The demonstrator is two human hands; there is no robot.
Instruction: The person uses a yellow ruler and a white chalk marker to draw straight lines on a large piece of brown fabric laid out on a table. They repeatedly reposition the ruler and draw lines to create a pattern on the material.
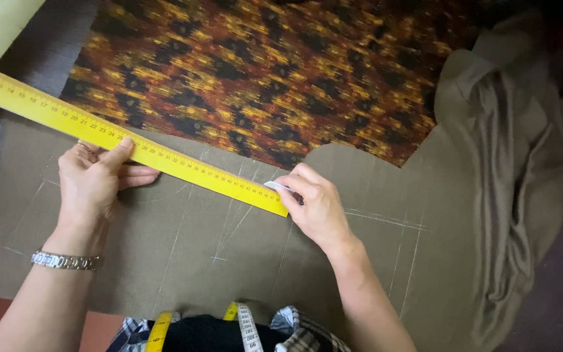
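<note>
Our left hand [92, 182] presses flat, fingers together, on the yellow ruler [131, 146] across the olive cloth [184, 261]; our right hand [317, 205] has its fingers pinched on white chalk [277, 187] at the ruler's end.

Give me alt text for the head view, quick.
A left hand presses a yellow ruler flat on olive-brown fabric while the right hand holds white tailor's chalk at the ruler's end. Chalk lines cross the fabric; patterned orange-black cloth lies beyond.

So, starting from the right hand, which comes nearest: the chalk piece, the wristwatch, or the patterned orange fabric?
1. White chalk piece, pinched in the right hand, at the yellow ruler's end.
2. Patterned orange fabric, just above that hand.
3. Wristwatch, far across on the left wrist.
</note>
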